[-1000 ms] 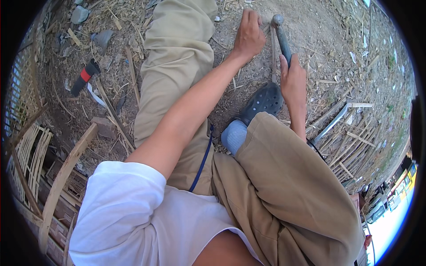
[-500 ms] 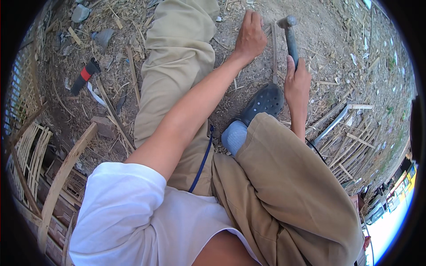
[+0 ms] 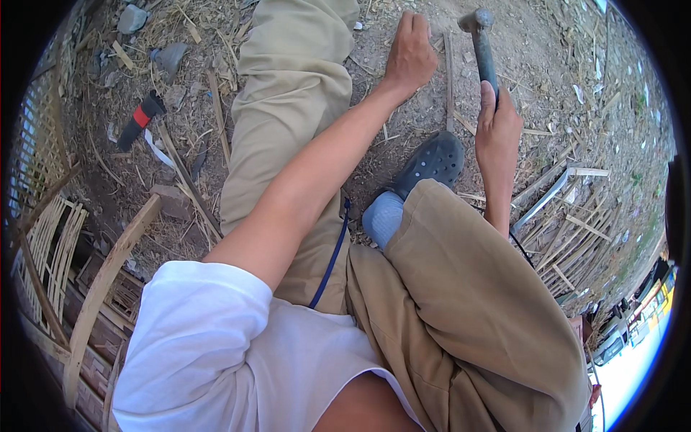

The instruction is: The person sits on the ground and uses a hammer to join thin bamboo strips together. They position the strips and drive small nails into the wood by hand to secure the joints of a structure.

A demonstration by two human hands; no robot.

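My right hand point(image 3: 499, 119) is wrapped round the handle of a hammer point(image 3: 485, 61), whose metal head points away from me, up off the ground. To its left, my left hand point(image 3: 412, 56) is closed in a pinch close to the dirt. What its fingers hold, if anything, is hidden behind the knuckles. Between the two hands a thin wooden strip point(image 3: 449, 83) lies on the ground, running back to the toe of my dark clog point(image 3: 434, 160).
A dark tool handle with a red band point(image 3: 141, 117) lies left of my outstretched leg, among wood scraps. A curved blade point(image 3: 543, 199) and a heap of split strips point(image 3: 576, 237) lie at the right. Woven frames with a wooden bar point(image 3: 108, 288) stand at lower left.
The hammer and my right hand have shifted to the right, and the hammer's head has tipped a little. My left hand stays closed in nearly the same spot.
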